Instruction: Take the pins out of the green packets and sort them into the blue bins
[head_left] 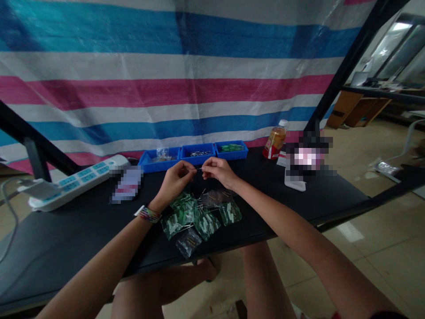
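Note:
My left hand (176, 180) and my right hand (222, 172) meet in front of the blue bins, fingertips pinched. A thin, metallic-looking pin-like piece (198, 168) spans the small gap between them; its exact kind is too small to make out. Below the hands lies a heap of small green-tinted plastic bags (206, 223) holding slender pale pieces. Loose thin rods stick out among them. A clear bag (188, 242) with brass-coloured pieces rests at the near side, and a similar dark bag (212, 198) lies close under my right hand.
Three blue bins stand at the back: the left bin (142, 168) with a clear bag, the middle bin (183, 160) with metallic pieces, the right bin (244, 155) with green ones. A power strip (78, 184) lies left. A drink bottle (275, 141) and white stand (295, 184) are right.

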Demonstrator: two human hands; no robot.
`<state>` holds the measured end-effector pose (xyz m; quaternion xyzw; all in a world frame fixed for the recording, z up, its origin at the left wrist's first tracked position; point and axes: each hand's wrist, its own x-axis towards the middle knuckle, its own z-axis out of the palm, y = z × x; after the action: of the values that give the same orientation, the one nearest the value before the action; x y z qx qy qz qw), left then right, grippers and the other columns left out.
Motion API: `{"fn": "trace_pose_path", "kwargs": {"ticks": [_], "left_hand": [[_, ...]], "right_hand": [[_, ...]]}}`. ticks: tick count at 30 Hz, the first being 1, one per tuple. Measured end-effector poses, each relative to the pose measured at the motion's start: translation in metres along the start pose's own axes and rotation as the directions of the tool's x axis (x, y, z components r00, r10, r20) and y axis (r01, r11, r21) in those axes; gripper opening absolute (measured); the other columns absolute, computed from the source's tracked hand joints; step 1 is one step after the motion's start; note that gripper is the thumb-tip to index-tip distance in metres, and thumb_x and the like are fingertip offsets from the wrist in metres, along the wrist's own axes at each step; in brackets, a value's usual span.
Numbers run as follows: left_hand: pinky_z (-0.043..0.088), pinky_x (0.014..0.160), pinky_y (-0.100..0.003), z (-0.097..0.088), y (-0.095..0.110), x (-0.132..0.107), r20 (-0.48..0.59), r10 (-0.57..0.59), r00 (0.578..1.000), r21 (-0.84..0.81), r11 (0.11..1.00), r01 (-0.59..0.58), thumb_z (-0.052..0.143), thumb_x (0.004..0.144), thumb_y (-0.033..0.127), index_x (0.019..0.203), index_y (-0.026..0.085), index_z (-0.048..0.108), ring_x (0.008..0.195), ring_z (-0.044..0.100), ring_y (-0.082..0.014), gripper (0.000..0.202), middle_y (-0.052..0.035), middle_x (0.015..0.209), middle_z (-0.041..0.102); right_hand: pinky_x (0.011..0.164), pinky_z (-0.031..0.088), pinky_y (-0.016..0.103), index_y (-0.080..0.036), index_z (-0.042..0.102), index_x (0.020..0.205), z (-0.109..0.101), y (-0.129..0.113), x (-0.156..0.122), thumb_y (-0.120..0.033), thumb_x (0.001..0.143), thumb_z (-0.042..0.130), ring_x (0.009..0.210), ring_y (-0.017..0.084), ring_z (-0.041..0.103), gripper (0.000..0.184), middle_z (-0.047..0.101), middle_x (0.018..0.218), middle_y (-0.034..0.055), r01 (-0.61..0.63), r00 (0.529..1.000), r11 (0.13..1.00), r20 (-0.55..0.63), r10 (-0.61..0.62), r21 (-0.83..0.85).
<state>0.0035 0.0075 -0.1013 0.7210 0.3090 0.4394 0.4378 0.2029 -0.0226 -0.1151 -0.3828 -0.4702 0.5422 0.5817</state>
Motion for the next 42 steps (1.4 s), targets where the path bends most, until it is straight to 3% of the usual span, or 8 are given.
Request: {"fn": "trace_pose_path", "kwargs": {"ticks": [6,11,17,21,35,39,42], "left_hand": [[0.048,0.059,-0.027,-0.003,0.001,0.001,0.051,-0.061,0.997,-0.006,0.998,0.062,0.068,0.091,0.062,0.078,0.018,0.067,0.061,0.063,-0.0165,0.045,-0.0034,0.071,0.067],[0.048,0.059,-0.028,-0.002,0.001,0.001,0.049,-0.058,0.997,-0.010,0.998,0.059,0.070,0.090,0.060,0.075,0.019,0.064,0.061,0.062,-0.0165,0.044,-0.0027,0.069,0.065],[0.048,0.060,-0.027,-0.003,0.003,0.000,0.016,-0.028,0.999,0.022,0.999,0.028,0.074,0.088,0.058,0.082,0.019,0.064,0.062,0.061,-0.0156,0.041,-0.0007,0.067,0.064],[0.048,0.061,-0.026,-0.003,0.003,0.000,-0.016,-0.041,0.999,0.048,0.998,0.042,0.078,0.084,0.055,0.086,0.018,0.064,0.064,0.062,-0.0151,0.039,0.0000,0.070,0.064],[0.047,0.058,-0.023,-0.002,-0.001,-0.002,-0.013,-0.027,1.000,-0.017,0.999,0.027,0.081,0.083,0.044,0.092,0.017,0.065,0.065,0.063,-0.0124,0.032,0.0000,0.080,0.065],[0.048,0.054,-0.023,-0.003,0.005,-0.003,-0.003,-0.038,0.999,-0.104,0.994,0.038,0.076,0.084,0.039,0.114,0.019,0.063,0.064,0.066,-0.0139,0.038,0.0002,0.087,0.066],[0.049,0.054,-0.024,-0.004,0.007,-0.003,0.013,-0.021,1.000,-0.124,0.992,0.022,0.071,0.085,0.034,0.121,0.019,0.061,0.064,0.068,-0.0146,0.040,-0.0005,0.089,0.068]], "right_hand": [[0.069,0.060,0.027,-0.017,0.067,0.079,0.001,-0.001,-0.001,-0.034,0.065,0.093,0.066,0.013,0.068,0.033,0.069,0.075,-0.0018,0.075,0.997,0.996,0.000,-0.075,-0.053],[0.067,0.058,0.026,-0.017,0.068,0.078,0.001,0.002,-0.001,-0.034,0.066,0.092,0.067,0.013,0.067,0.031,0.069,0.072,-0.0020,0.131,0.991,0.985,0.020,-0.130,-0.111],[0.066,0.061,0.028,-0.018,0.068,0.091,-0.001,0.000,-0.002,-0.035,0.072,0.086,0.068,0.014,0.071,0.031,0.071,0.081,-0.0004,0.038,0.999,0.999,0.002,-0.038,-0.023],[0.064,0.061,0.028,-0.019,0.064,0.088,-0.004,-0.001,-0.002,-0.038,0.073,0.085,0.066,0.014,0.070,0.032,0.069,0.077,-0.0007,-0.017,1.000,0.999,-0.013,0.018,0.042],[0.057,0.062,0.028,-0.018,0.061,0.079,0.000,0.000,-0.002,-0.027,0.069,0.079,0.062,0.013,0.063,0.022,0.064,0.071,-0.0029,0.001,1.000,0.998,0.002,-0.002,0.060],[0.058,0.064,0.028,-0.019,0.061,0.081,-0.003,-0.003,0.014,-0.030,0.072,0.080,0.062,0.013,0.066,0.023,0.065,0.073,-0.0025,0.132,0.979,0.991,-0.152,-0.133,-0.015],[0.051,0.059,0.026,-0.021,0.068,0.104,-0.010,-0.005,0.023,-0.034,0.075,0.080,0.056,0.012,0.067,0.034,0.069,0.085,-0.0009,0.187,0.949,0.971,-0.227,-0.218,-0.151]]}}
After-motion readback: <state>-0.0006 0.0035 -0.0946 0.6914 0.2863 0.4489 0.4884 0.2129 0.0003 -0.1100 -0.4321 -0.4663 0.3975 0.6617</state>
